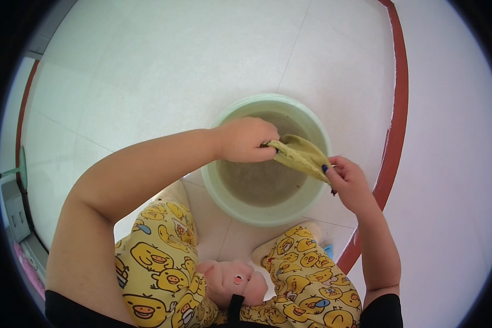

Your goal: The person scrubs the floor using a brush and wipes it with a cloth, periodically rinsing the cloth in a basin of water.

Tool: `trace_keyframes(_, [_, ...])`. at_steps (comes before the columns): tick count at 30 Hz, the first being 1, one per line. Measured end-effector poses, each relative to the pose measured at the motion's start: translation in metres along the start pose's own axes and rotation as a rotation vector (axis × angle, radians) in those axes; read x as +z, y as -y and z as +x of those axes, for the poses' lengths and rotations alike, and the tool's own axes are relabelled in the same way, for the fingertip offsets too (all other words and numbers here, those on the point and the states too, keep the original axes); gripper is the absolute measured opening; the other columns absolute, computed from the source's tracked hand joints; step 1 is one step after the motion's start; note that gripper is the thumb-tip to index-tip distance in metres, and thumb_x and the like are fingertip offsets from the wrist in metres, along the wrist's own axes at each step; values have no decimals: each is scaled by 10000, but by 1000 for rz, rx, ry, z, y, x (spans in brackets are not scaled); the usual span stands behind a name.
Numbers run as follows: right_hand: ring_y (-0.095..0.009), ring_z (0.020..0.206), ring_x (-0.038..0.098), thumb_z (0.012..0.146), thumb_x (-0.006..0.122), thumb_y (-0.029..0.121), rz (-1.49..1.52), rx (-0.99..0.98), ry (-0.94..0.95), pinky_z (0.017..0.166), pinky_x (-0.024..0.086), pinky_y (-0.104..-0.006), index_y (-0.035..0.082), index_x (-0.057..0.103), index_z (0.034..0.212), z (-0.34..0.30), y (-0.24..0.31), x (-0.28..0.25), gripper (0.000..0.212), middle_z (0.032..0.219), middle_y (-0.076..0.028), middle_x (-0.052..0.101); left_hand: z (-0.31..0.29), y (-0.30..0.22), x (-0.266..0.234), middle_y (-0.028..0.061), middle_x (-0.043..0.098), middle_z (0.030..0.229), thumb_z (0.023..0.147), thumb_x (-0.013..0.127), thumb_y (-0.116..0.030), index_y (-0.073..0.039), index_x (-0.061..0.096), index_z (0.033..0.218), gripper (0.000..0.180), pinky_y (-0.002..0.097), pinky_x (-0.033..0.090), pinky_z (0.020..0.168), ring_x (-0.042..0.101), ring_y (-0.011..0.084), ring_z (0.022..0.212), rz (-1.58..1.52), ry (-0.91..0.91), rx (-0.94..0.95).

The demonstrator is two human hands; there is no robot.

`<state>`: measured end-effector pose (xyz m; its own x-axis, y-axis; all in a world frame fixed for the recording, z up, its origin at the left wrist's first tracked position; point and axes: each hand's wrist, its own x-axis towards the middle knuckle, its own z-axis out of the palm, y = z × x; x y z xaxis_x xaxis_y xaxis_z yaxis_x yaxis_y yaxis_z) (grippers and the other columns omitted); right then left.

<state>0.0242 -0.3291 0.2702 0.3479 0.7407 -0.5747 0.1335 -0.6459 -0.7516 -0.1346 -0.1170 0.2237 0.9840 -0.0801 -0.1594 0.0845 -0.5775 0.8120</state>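
Note:
A yellow-green cloth (300, 154) is stretched between my two hands above a pale green basin (209, 188). My left hand (249, 139) is closed on the cloth's left end, over the basin's upper middle. At the basin's right rim, my right hand (347, 180) pinches the other end between thumb and fingers; dark nails show. The cloth sags slightly and looks creased along its near edge. Cloudy greyish-brown water (257, 183) lies in the basin below, with small dark specks in it.
The basin stands on light floor tiles (158, 71). A red-brown skirting strip (400, 98) runs along the white wall (448, 164) on the right. My legs in yellow patterned trousers (158, 262) flank a pink plush-like thing (229, 279). Grey furniture (17, 210) lines the far left.

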Motion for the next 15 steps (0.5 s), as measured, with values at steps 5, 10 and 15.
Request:
trace_keyframes(5, [-158,534,523,849,542,152,-148,91,17,513,413,-302,-17,528,1047,29,-55,31,261,646,-82,576,-5,30,37,148,565,864,766,578,-257,-22,577,826,243,412,442,745,549,326,853,90,66,-47])
trace_keyframes(10, [-357,670,580,838,520,206,-575,-222,29,638,457,-443,10,534,1034,50,-116,85,277,700,-176,599,-19,73,85,102,540,942,717,638,-190,-54,577,836,191,406,446,770,534,296,913,268,293,-99])
trace_keyframes(15, [-336,764,587,828,514,245,-611,-209,221,699,464,-429,20,546,999,54,-123,116,285,775,-177,611,-31,76,100,77,545,982,720,628,-192,-76,607,866,188,396,446,794,531,282,956,331,391,-187])
